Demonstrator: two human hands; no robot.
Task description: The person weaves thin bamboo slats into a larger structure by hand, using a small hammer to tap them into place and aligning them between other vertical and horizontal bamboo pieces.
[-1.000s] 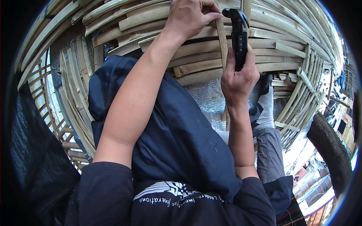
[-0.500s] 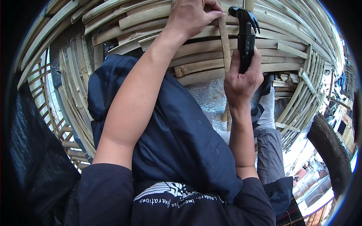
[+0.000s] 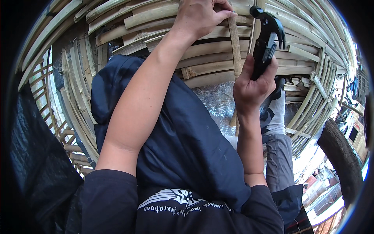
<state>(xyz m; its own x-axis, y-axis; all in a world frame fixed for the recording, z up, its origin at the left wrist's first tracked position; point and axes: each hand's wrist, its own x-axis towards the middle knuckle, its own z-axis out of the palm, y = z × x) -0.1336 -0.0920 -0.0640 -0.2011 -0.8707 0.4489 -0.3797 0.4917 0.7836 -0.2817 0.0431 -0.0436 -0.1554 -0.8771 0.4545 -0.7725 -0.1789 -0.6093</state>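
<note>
My left hand (image 3: 199,17) is at the top, thumb and fingers pinched on a small nail (image 3: 233,12) that barely shows at the fingertips. Just below it runs a narrow wooden strip (image 3: 235,48), lying across the split bamboo slats (image 3: 208,55). To the right, my right hand (image 3: 253,89) grips a black claw hammer (image 3: 266,45) by its handle. The hammer is raised, its head up and its claw pointing right, apart from the nail and the strip.
Silvery foil sheeting (image 3: 218,97) lies below the slats. Dark blue cloth (image 3: 187,132) covers my lap. Bundled bamboo strips (image 3: 311,103) curve along the right, near a dark log (image 3: 341,146). A black sheet (image 3: 35,156) hangs at left.
My right hand has moved the hammer slightly right and tilted its head away from the nail. My left hand keeps its pinch in almost the same place.
</note>
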